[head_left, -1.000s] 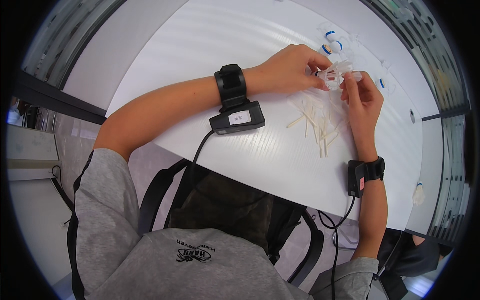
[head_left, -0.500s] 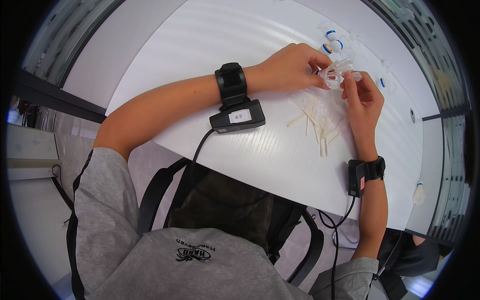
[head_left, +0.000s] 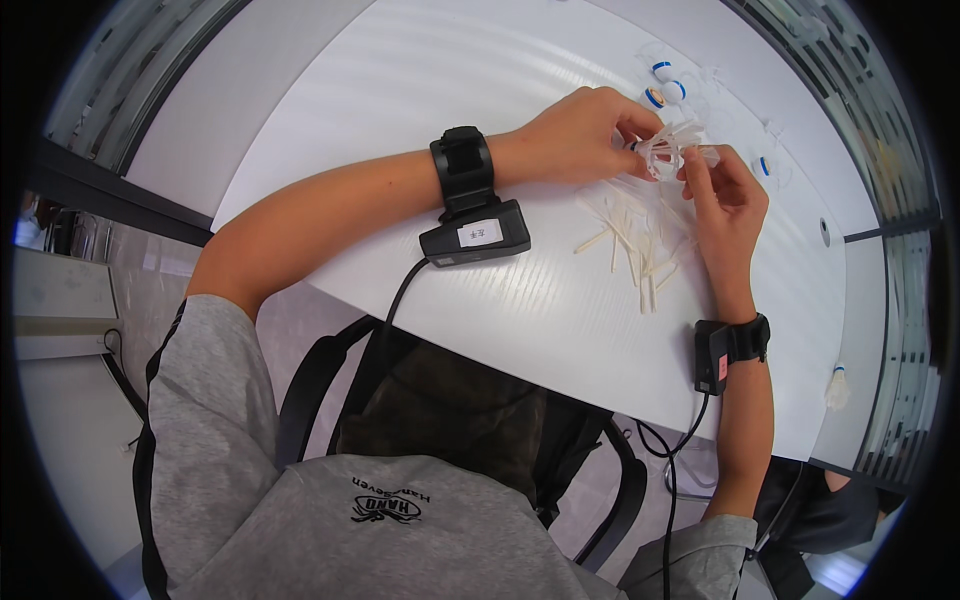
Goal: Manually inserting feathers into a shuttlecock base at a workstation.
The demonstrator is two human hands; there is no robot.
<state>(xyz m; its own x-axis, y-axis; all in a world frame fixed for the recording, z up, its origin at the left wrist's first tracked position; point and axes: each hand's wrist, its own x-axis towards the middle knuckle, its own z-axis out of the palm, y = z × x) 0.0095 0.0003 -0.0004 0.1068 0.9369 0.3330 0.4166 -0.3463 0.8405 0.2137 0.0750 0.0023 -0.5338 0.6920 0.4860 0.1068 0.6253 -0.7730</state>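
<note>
A white shuttlecock (head_left: 662, 157) is held above the far right of the table. My left hand (head_left: 590, 137) is closed around its base end, thumb and fingers gripping it, so the base is mostly hidden. On the skirt's right side my right hand (head_left: 727, 205) pinches at the feather tips with thumb and fingers. Below the hands, several thin cream-white sticks (head_left: 627, 238) lie scattered, some crossing one another. Pale, nearly see-through bits lie among them.
Beyond my hands, several blue-banded shuttlecock bases (head_left: 674, 91) sit on the white table (head_left: 450, 300), one with a tan face. Another blue-banded one (head_left: 763, 165) lies farther right. A shuttlecock (head_left: 838, 386) rests by the right edge. Cables (head_left: 402, 292) hang from both wrist devices.
The shuttlecock has turned slightly, its open skirt tipping more toward me. My right fingers have shifted a little at the feather tips. The left hand has barely moved.
</note>
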